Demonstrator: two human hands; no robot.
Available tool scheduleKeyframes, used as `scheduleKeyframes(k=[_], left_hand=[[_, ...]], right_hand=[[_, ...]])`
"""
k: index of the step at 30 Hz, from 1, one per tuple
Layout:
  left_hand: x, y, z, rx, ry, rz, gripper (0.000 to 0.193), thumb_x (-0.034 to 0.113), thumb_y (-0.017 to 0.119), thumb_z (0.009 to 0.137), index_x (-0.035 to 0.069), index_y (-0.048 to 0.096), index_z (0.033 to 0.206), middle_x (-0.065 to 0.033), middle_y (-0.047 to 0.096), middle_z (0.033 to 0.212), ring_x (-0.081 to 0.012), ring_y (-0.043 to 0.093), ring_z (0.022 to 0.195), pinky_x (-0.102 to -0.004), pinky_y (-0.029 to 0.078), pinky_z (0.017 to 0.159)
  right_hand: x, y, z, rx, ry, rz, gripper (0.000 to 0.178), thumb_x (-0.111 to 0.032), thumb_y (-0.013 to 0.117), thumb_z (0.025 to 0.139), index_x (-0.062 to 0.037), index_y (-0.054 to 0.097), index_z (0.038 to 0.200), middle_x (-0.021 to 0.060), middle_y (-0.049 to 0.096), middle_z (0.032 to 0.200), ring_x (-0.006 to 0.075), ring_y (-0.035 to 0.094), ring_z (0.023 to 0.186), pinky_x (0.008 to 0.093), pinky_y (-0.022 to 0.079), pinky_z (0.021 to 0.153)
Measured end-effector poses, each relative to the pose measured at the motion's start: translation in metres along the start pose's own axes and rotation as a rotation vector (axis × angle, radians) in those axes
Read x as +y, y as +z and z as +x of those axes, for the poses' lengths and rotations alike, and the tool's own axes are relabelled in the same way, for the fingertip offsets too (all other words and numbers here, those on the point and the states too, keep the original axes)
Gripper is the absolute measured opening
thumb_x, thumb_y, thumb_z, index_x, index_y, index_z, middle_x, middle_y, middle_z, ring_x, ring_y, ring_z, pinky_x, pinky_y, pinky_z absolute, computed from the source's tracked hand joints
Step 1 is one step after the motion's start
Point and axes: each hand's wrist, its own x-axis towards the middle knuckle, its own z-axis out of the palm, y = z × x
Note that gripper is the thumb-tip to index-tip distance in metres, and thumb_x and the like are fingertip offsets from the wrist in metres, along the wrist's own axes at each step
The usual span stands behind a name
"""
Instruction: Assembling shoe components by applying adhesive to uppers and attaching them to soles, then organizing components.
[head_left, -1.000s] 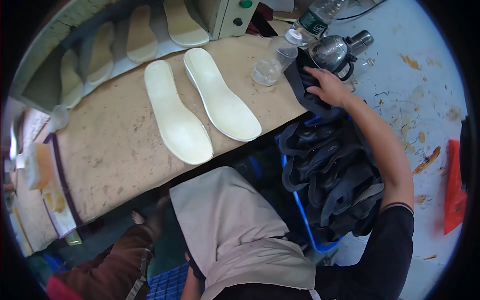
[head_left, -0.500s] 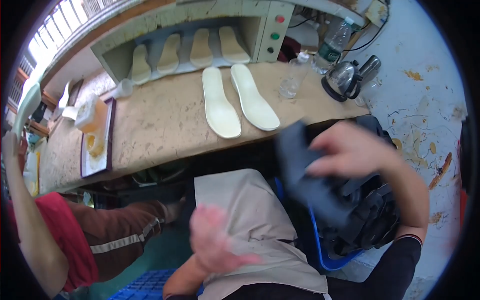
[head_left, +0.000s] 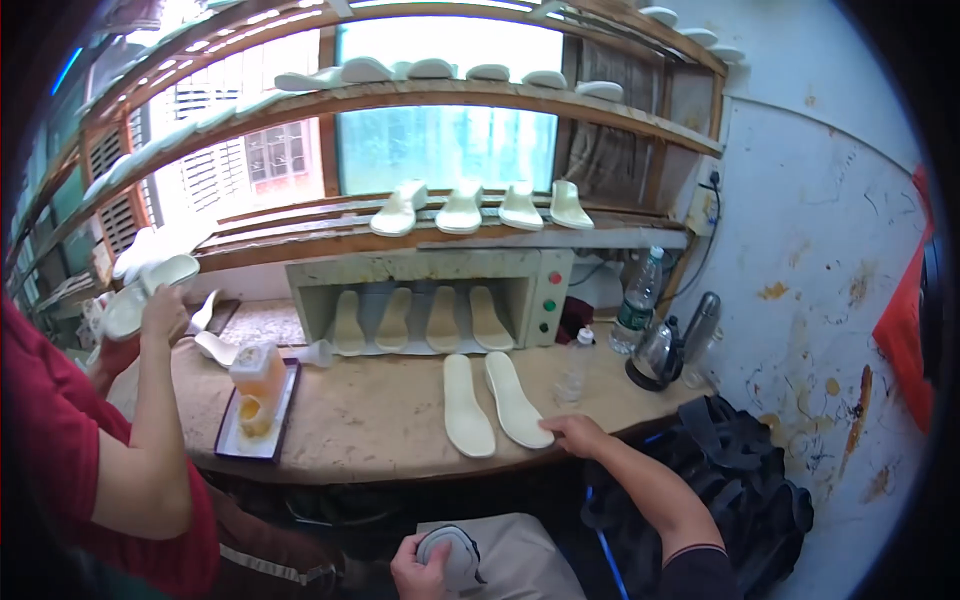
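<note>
The step looks like taking up a sole (head_left: 513, 402): the right hand (head_left: 572, 434) has its grip pinched on the toe, on the tabletop (head_left: 365, 420) beside its mate (head_left: 466, 408). The left hand (head_left: 418, 572) clamps a grey piece (head_left: 456, 562) over the apron (head_left: 535, 565). Lifting calls for a steady pinch.

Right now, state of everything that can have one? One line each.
Left hand, closed on grey-and-black shoe piece
Right hand, at toe of right-hand sole, grip unclear
Right-hand sole, on bench
Left-hand sole, on bench
Box, front open, soles inside
Small bottle, upright, capped
Large bottle, upright, capped
Kettle, upright
Dark shoe pieces, heaped
Co-worker's hand, holding pale sole
</note>
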Motion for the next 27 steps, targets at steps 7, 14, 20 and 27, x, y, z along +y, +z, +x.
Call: scheduleKeyframes(k=[7, 14, 20, 27], left_hand=[[0.001, -0.02, 0.019, -0.06, 0.066, 0.298, 0.042, 0.026, 0.075, 0.082, 0.008, 0.063, 0.118, -0.0144, 0.07, 0.096, -0.0312, 0.066, 0.077, -0.0344, 0.054, 0.073], [0.004, -0.034, 0.067, -0.18, 0.254, 0.375, 0.041, 0.022, 0.068, 0.087, 0.007, 0.062, 0.125, -0.0132, 0.071, 0.1, -0.029, 0.068, 0.082, -0.0359, 0.053, 0.074], [0.0, -0.009, 0.12, -0.127, 0.285, 0.223, 0.029, 0.014, 0.059, 0.095, 0.002, 0.065, 0.12, -0.0122, 0.071, 0.102, -0.0242, 0.065, 0.087, -0.0329, 0.051, 0.08], [-0.006, -0.001, 0.13, -0.116, 0.309, 0.188, 0.026, 0.008, 0.059, 0.095, -0.003, 0.065, 0.118, -0.0109, 0.069, 0.108, -0.0195, 0.063, 0.092, -0.0284, 0.05, 0.084]], right_hand=[[-0.034, -0.018, -0.003, 0.275, -0.216, -0.099, 0.039, 0.0, 0.064, 0.08, -0.0084, 0.07, 0.118, 0.0099, 0.07, 0.121, 0.0325, 0.067, 0.103, 0.0357, 0.053, 0.088], [-0.117, -0.144, -0.013, 0.332, -0.006, 0.168, 0.032, -0.005, 0.06, 0.09, -0.0008, 0.065, 0.122, 0.0122, 0.071, 0.103, 0.025, 0.063, 0.081, 0.0345, 0.05, 0.075], [-0.179, -0.184, -0.025, 0.902, 0.003, 1.038, 0.021, -0.019, 0.053, 0.102, -0.0002, 0.062, 0.103, 0.0015, 0.061, 0.081, 0.008, 0.049, 0.069, 0.0238, 0.044, 0.064], [-0.167, 0.059, -0.091, 0.092, 0.381, 1.848, 0.035, -0.02, 0.062, 0.099, 0.0061, 0.063, 0.122, 0.0132, 0.071, 0.098, 0.0137, 0.063, 0.073, 0.0229, 0.051, 0.065]])
